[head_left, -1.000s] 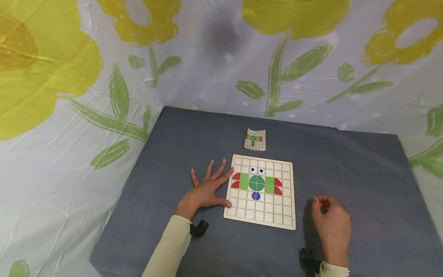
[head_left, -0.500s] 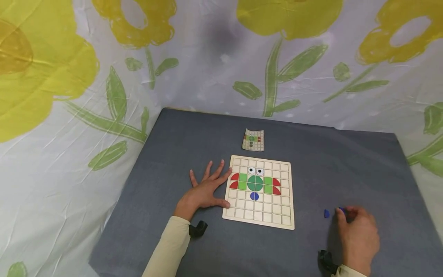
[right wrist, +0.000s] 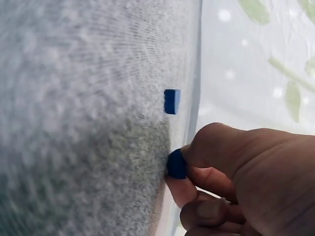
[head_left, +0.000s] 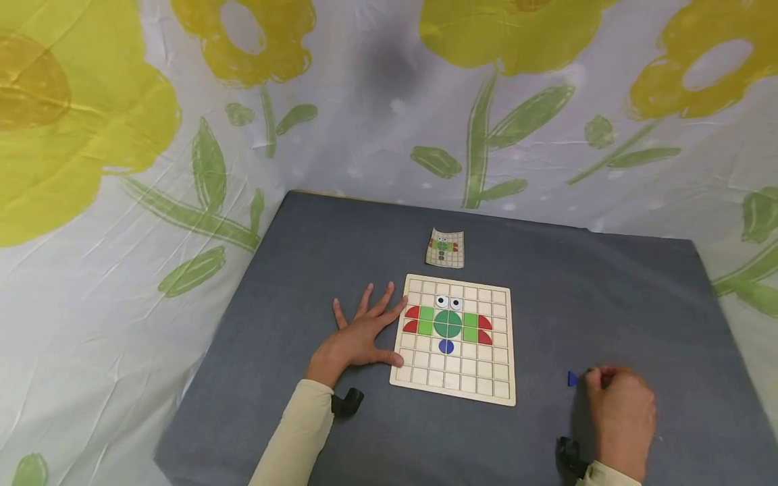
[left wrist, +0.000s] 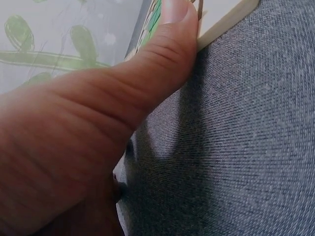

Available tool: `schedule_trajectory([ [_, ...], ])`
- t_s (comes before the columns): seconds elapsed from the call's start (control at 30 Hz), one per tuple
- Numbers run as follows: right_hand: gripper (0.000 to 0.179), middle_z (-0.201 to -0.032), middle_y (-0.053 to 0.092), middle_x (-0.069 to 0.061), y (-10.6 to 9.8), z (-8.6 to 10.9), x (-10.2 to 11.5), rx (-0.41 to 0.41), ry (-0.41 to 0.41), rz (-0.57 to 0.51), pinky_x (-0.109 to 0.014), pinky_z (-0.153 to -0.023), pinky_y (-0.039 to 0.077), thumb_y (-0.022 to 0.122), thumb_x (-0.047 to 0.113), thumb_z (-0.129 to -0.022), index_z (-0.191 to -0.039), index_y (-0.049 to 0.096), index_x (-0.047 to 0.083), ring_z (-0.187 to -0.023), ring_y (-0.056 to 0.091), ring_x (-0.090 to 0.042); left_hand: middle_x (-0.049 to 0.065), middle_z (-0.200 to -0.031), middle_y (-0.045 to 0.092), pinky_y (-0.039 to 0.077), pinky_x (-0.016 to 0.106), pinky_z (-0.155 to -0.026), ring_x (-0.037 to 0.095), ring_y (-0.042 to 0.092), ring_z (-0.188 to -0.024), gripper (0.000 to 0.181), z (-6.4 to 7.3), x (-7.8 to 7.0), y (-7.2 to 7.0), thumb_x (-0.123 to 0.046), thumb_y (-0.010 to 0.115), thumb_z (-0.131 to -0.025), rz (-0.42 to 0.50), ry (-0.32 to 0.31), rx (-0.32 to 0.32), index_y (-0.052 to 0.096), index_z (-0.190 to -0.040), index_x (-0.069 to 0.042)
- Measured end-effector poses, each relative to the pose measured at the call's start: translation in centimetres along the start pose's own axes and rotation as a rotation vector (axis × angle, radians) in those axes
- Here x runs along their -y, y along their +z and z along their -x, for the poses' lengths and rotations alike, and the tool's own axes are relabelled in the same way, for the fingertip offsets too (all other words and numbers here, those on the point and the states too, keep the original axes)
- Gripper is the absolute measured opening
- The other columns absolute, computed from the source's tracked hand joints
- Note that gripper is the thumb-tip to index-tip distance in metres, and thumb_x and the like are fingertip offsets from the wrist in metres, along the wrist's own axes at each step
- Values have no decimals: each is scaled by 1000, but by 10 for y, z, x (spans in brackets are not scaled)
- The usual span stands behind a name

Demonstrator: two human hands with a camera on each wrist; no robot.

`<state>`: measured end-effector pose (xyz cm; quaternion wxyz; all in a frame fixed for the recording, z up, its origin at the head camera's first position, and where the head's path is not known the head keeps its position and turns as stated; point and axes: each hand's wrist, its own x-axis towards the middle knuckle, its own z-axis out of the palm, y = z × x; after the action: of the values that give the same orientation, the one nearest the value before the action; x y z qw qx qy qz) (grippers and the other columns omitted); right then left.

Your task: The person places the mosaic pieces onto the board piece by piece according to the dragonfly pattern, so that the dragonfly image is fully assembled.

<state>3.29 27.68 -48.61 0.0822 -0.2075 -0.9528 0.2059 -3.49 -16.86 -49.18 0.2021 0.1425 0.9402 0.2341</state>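
A square wooden grid board lies on the table, with colored pieces forming a figure on it. My left hand is spread flat at the board's left edge, its thumb resting on the rim. Right of the board, my right hand pinches a small blue piece between thumb and fingers, low over the cloth. A second blue half-round piece lies on the cloth just left of those fingertips. In the figure, a blue circle sits below a green circle.
Behind the board lies a small curled picture card showing a similar figure on a grid. A dark grey cloth covers the table. A flower-printed fabric hangs around the back and sides.
My right hand moved rightward, away from the board, and a blue piece came into view on the cloth. It then shifted slightly back left, pinching another blue piece. The left hand stayed put.
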Motion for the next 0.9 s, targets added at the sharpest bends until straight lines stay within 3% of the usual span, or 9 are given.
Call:
schedule_trajectory([
  [0.1,17,-88,71,-28,0,1,1,-10,-25,-8,-67,-69,48,64,8,-92,-91,75,-5,-83,66,-56,-6,-178,0,-19,85,-109,33,-14,-163,122,0,1,1,-68,87,-72,-1,-4,-1,19,-170,-39],
  [0.27,20,-89,71,-28,0,2,12,-43,-134,-37,-65,-73,50,65,3,-91,-105,76,-6,-83,67,-52,-7,-178,-1,-19,85,-108,33,-15,-163,123,1,0,1,-68,87,-72,-1,-9,7,18,-170,-40],
  [0.43,16,-92,73,-21,3,7,38,-76,-233,-96,-49,-60,51,70,4,-94,-107,78,0,-73,67,-36,-4,-179,1,-19,85,-109,35,-14,-163,122,1,0,0,-67,87,-72,1,2,-4,21,-170,-38],
  [0.6,14,-91,73,-11,14,18,71,-20,-324,-178,-30,-49,43,73,5,-94,-107,75,4,-62,60,-17,-4,-179,0,-20,85,-109,35,-15,-163,122,2,0,-1,-65,89,-72,12,-3,3,21,-170,-37],
  [0.73,12,-81,67,-2,26,27,93,41,-435,-260,-26,-49,41,75,5,-92,-104,74,9,-58,51,-8,-4,-179,1,-20,85,-108,35,-14,-163,122,2,1,0,-65,88,-73,13,2,3,21,-170,-37],
  [0.9,11,-74,56,6,39,39,118,176,-525,-342,-24,-49,36,78,11,-93,-102,73,16,-57,44,-7,-4,-179,-1,-20,85,-108,35,-15,-163,122,1,0,-1,-66,87,-73,17,8,5,20,-170,-37],
])
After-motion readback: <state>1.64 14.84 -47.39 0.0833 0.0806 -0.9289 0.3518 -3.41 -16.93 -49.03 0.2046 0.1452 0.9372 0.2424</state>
